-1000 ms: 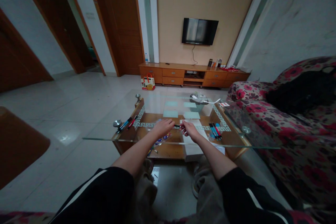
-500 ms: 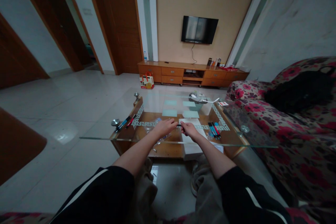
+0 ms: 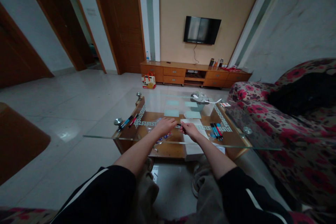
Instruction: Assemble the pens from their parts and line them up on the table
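Over the near part of the glass table, my two hands meet at a short, thin black pen. My left hand is closed with its fingertips at the pen's left end. From the other side, my right hand pinches the pen between thumb and fingers. Most of the pen is hidden by the fingers. Blue, black and red pens lie side by side to the right of my right hand. More pens, blue and red, lie near the table's left side.
Beneath the glass, a white box and crumpled clear plastic packaging rest on a wooden shelf. A basket and a red-and-white card are toward the far right. A flowered sofa borders the right side.
The view has shifted slightly, so the room appears a little further right. Both hands stay together at the black pen, with hardly any visible movement.
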A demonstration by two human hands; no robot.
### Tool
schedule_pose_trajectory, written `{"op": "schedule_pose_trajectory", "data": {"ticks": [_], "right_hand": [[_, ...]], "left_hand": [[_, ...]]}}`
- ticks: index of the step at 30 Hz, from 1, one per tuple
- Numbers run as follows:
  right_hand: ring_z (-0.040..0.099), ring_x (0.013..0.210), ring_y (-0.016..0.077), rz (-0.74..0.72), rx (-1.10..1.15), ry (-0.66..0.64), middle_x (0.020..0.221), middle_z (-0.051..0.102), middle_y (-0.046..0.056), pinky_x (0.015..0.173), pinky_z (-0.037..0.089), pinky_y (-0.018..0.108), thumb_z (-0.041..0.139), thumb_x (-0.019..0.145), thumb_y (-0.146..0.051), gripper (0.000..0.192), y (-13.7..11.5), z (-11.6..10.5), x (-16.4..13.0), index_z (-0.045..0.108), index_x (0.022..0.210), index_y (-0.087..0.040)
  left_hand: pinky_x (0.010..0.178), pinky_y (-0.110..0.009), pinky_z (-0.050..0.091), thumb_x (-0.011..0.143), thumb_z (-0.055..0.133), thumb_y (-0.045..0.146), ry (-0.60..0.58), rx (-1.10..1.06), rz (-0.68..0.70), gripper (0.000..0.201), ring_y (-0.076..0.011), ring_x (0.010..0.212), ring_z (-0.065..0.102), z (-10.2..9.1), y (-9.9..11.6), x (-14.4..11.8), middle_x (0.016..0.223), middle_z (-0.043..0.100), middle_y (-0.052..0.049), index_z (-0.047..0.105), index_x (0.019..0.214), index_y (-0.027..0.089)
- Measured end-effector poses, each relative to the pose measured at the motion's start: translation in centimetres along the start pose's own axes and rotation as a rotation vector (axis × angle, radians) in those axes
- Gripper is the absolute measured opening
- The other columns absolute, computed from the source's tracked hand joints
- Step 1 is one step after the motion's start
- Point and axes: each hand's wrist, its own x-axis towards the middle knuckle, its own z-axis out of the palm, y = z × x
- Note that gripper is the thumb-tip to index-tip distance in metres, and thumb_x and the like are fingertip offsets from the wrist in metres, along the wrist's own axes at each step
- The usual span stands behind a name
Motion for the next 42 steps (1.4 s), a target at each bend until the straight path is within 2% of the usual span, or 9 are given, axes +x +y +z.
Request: {"op": "schedule_pose_trajectory", "data": {"ticks": [9, 17, 22, 24, 27, 30, 33, 42], "right_hand": [[0.052, 0.053, 0.0096, 0.032, -0.033, -0.002, 0.071, 0.07, 0.009, 0.047, 0.036, 0.019, 0.062, 0.084, -0.056, 0.046, -0.1, -0.6, -0.5, 0.068, 0.072, -0.012], [0.059, 0.064, 0.0114, 0.021, -0.085, -0.032, 0.089, 0.073, 0.009, 0.049, 0.036, 0.018, 0.065, 0.082, -0.055, 0.042, -0.7, -0.6, -1.3, 0.072, 0.083, -0.014], [0.063, 0.068, 0.0129, 0.024, -0.097, -0.014, 0.085, 0.072, 0.006, 0.05, 0.037, 0.017, 0.076, 0.074, -0.044, 0.033, -0.8, -0.7, -1.6, 0.072, 0.093, -0.017], [0.062, 0.064, 0.0117, 0.028, -0.077, -0.006, 0.089, 0.072, 0.006, 0.047, 0.037, 0.016, 0.074, 0.076, -0.045, 0.034, -0.8, -0.7, -1.5, 0.07, 0.097, -0.018], [0.058, 0.055, 0.0092, 0.048, -0.039, 0.034, 0.092, 0.071, 0.008, 0.042, 0.038, 0.017, 0.061, 0.085, -0.054, 0.039, -0.7, -0.7, -1.3, 0.066, 0.09, -0.015], [0.053, 0.048, 0.0085, 0.063, -0.035, 0.07, 0.08, 0.068, 0.008, 0.038, 0.036, 0.018, 0.051, 0.089, -0.059, 0.049, -0.4, -0.6, -0.9, 0.059, 0.074, -0.014], [0.052, 0.047, 0.0091, 0.063, -0.039, 0.076, 0.071, 0.065, 0.008, 0.037, 0.035, 0.018, 0.048, 0.09, -0.061, 0.053, -0.2, -0.6, -0.7, 0.053, 0.064, -0.015], [0.05, 0.049, 0.0088, 0.054, -0.083, 0.063, 0.066, 0.063, 0.005, 0.039, 0.034, 0.018, 0.055, 0.088, -0.053, 0.045, -0.3, -0.5, -0.7, 0.061, 0.068, -0.014]], "left_hand": [[0.08, -0.033, 0.043, 0.093, 0.056, 0.025, -0.009, -0.017, 0.05, 0.012, -0.0209, 0.094, 0.062, 0.1, 0.0, 0.2, 0.097, 0.064, -0.007, 0.063, 0.101, 0.019], [0.08, -0.033, 0.043, 0.095, 0.053, 0.026, -0.006, -0.012, 0.019, 0.013, -0.02, 0.091, 0.061, 0.2, 0.2, -0.1, 0.096, 0.063, -0.007, 0.064, 0.099, 0.019], [0.079, -0.033, 0.041, 0.096, 0.054, 0.03, 0.005, -0.024, 0.033, 0.015, -0.0193, 0.089, 0.061, 0.3, 0.2, -0.2, 0.095, 0.063, -0.007, 0.063, 0.095, 0.018], [0.079, -0.033, 0.041, 0.095, 0.054, 0.03, 0.019, -0.012, 0.033, 0.014, -0.0193, 0.089, 0.061, 0.3, 0.2, -0.2, 0.095, 0.063, -0.006, 0.063, 0.095, 0.018], [0.079, -0.034, 0.04, 0.095, 0.055, 0.03, 0.047, 0.007, 0.029, 0.014, -0.0199, 0.089, 0.061, 0.2, 0.2, -0.1, 0.094, 0.063, -0.005, 0.062, 0.093, 0.018], [0.078, -0.034, 0.04, 0.094, 0.056, 0.032, 0.065, 0.009, 0.039, 0.015, -0.0202, 0.089, 0.06, 0.2, 0.2, -0.1, 0.093, 0.063, -0.005, 0.061, 0.092, 0.018], [0.079, -0.034, 0.039, 0.095, 0.055, 0.032, 0.088, 0.009, 0.052, 0.015, -0.0206, 0.091, 0.059, 0.2, 0.2, -0.1, 0.093, 0.062, -0.006, 0.06, 0.091, 0.018], [0.081, -0.034, 0.039, 0.095, 0.054, 0.031, 0.096, 0.013, 0.066, 0.015, -0.0212, 0.094, 0.057, 0.4, 0.0, -0.2, 0.094, 0.061, -0.006, 0.061, 0.092, 0.018]]}}
